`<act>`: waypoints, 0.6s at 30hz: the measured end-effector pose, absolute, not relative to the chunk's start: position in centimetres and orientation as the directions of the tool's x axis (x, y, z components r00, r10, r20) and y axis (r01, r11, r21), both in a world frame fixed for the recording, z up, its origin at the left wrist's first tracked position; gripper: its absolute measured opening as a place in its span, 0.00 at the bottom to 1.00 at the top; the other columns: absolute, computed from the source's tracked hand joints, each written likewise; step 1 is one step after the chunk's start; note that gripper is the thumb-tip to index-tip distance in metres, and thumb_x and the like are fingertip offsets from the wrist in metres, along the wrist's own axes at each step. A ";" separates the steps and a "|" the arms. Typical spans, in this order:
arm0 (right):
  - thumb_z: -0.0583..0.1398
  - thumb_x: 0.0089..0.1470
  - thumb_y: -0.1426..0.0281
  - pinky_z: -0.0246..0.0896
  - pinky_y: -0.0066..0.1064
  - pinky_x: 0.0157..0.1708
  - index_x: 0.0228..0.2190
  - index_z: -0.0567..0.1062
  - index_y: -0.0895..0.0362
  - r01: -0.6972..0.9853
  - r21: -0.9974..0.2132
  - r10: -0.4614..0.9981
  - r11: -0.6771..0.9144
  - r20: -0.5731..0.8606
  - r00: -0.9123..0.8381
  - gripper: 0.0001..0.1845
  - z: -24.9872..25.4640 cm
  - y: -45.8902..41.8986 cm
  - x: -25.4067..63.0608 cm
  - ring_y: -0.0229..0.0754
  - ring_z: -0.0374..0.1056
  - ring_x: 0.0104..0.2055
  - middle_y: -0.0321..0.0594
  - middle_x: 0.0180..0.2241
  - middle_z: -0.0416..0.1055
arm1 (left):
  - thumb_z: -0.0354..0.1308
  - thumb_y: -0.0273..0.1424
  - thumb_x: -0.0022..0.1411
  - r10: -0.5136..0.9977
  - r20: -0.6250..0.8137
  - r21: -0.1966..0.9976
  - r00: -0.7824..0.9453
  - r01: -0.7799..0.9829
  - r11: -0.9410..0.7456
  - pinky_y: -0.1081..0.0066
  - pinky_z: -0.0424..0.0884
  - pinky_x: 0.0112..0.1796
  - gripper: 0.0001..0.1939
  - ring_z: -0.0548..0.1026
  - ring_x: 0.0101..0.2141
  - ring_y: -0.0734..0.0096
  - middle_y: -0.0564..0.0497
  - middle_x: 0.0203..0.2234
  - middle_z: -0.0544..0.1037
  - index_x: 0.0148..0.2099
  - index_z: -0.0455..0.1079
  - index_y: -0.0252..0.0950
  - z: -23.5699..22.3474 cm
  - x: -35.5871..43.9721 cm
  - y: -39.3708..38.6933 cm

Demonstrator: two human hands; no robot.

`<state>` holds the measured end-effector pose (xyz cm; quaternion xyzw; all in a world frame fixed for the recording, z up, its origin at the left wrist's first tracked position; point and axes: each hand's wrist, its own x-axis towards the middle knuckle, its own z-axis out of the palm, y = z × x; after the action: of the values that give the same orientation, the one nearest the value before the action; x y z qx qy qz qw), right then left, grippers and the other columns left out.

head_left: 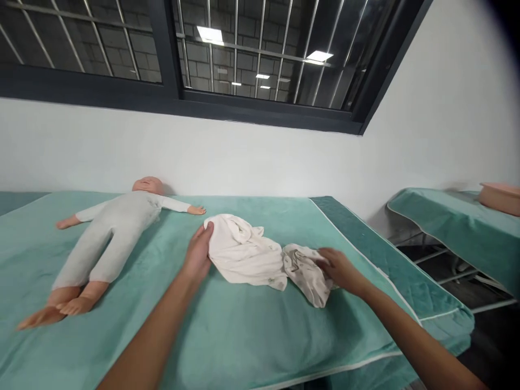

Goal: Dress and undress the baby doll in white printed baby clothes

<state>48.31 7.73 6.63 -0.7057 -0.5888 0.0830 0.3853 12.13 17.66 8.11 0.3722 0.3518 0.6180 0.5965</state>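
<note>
A crumpled white baby garment (247,257) lies across the middle of the green bed cover (252,330). My left hand (199,252) grips its left edge, thumb on top and the other fingers hidden beneath the cloth. At its right end, a bunched part with a small print (306,271) shows; I cannot tell whether it is the same garment or a second one. My right hand (339,268) is closed on the right side of that printed cloth. To the left, a baby doll (125,222) in a white bodysuit rests on its back with arms spread.
Behind the bed rises a white wall (244,157) under a dark-framed barred window (264,108). A second green-covered bed (459,227) stands at the right, with a pinkish basin (501,197) on it. A darker green mattress strip (390,260) runs along the bed's right side.
</note>
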 end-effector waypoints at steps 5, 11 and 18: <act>0.61 0.49 0.63 0.64 0.43 0.45 0.46 0.77 0.55 0.917 -0.399 1.000 -0.006 -0.023 -0.004 0.21 6.3 8.7 48.3 0.59 0.69 0.51 0.53 0.53 0.70 | 0.67 0.42 0.50 0.986 0.142 0.984 0.089 -0.123 -0.130 0.69 0.71 0.33 0.20 0.77 0.35 0.59 0.48 0.30 0.80 0.41 0.76 0.34 16.4 6.8 16.4; 0.57 0.57 0.54 0.60 0.45 0.56 0.64 0.55 0.43 0.763 -0.529 0.928 0.372 0.202 -0.313 0.36 15.2 9.0 39.6 0.54 0.55 0.64 0.41 0.66 0.52 | 0.67 0.31 0.49 0.918 0.120 0.932 0.379 0.275 -0.235 0.74 0.65 0.26 0.07 0.72 0.27 0.65 0.52 0.22 0.75 0.23 0.73 0.36 25.8 6.5 14.0; 0.59 0.56 0.57 0.64 0.34 0.42 0.45 0.72 0.50 0.332 -0.737 0.805 0.589 0.494 -0.329 0.17 22.8 10.4 27.3 0.42 0.68 0.44 0.36 0.42 0.72 | 0.65 0.30 0.49 0.851 0.193 0.778 0.489 0.452 -0.436 0.75 0.60 0.27 0.05 0.72 0.26 0.67 0.54 0.22 0.74 0.26 0.76 0.34 30.0 8.4 11.1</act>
<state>27.31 10.41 22.78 -0.3685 -0.7712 0.2642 0.4468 8.40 11.09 30.04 0.7940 0.4103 0.2956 0.3374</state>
